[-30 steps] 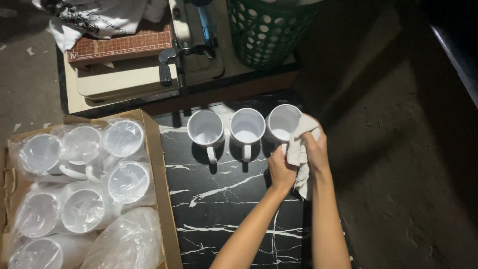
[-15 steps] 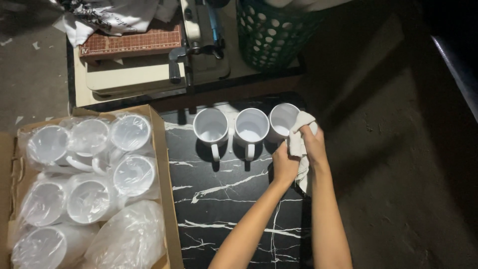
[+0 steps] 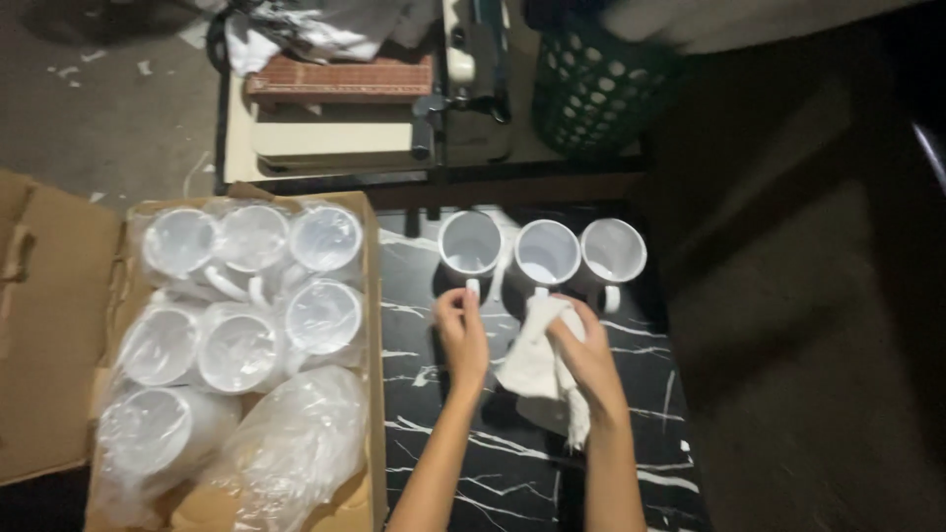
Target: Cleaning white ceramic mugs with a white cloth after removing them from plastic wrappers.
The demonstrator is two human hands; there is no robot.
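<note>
The green perforated basket at the upper middle is cut off by the top edge and smeared by blur. The cardboard box at the left is cropped by the left and bottom edges. The wrapped mugs inside are veiled by cloudy plastic. The middle mug's handle is hidden behind the white cloth. Both forearms are cut off at the bottom edge.

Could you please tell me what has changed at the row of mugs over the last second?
Both hands have left the right mug. The right hand carried the white cloth leftward to below the middle mug. The left hand went to the handle of the left mug and pinches it. The three mugs remain in their row, and the box of wrapped mugs is untouched.
</note>
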